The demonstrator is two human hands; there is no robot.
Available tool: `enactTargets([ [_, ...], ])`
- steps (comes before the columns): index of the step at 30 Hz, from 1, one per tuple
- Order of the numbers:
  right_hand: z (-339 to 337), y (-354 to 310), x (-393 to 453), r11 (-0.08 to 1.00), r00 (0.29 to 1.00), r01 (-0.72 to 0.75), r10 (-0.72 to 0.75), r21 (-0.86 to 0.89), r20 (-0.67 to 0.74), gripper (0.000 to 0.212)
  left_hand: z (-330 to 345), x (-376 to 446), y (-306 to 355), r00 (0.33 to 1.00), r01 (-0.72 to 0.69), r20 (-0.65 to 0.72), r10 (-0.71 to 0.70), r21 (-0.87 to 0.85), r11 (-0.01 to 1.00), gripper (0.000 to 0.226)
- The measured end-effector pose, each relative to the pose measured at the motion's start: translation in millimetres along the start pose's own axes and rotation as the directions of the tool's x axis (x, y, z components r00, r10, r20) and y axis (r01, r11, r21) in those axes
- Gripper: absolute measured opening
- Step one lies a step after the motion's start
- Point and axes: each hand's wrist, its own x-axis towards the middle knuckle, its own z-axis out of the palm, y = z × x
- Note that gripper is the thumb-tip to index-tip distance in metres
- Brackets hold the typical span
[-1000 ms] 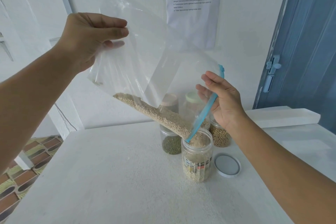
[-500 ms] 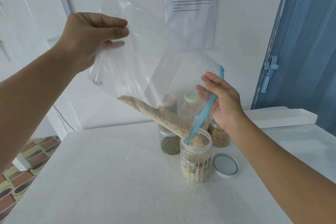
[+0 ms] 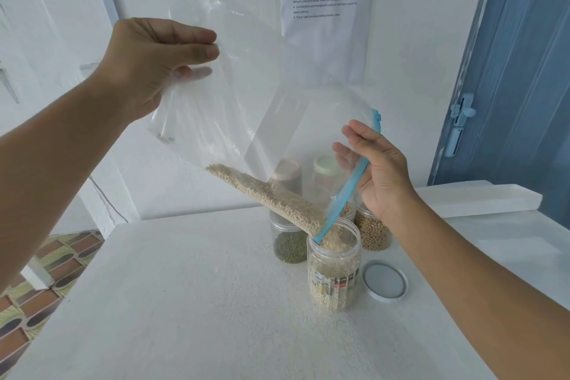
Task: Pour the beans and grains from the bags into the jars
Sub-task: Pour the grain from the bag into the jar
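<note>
Bag tilted over jar, left hand pinching bottom, right hand gripping mouth.

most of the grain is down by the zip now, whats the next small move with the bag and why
Probably raise the left hand a little, tipping the zip bag steeper. A band of pale grain lies along its lower edge, and a few bits sit in the far corner. The bag's blue zip mouth, held by the right hand, sits in the open jar, which has room near its rim.
</note>
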Motion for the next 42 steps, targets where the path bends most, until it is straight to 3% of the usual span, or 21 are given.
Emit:
enactTargets([
  [42,-5,3,4,0.999,1.0,-0.005,0.005,0.045,-0.007,0.023,9,6,12,0.999,-0.009,0.05,0.007,0.039,0.999,0.026],
])
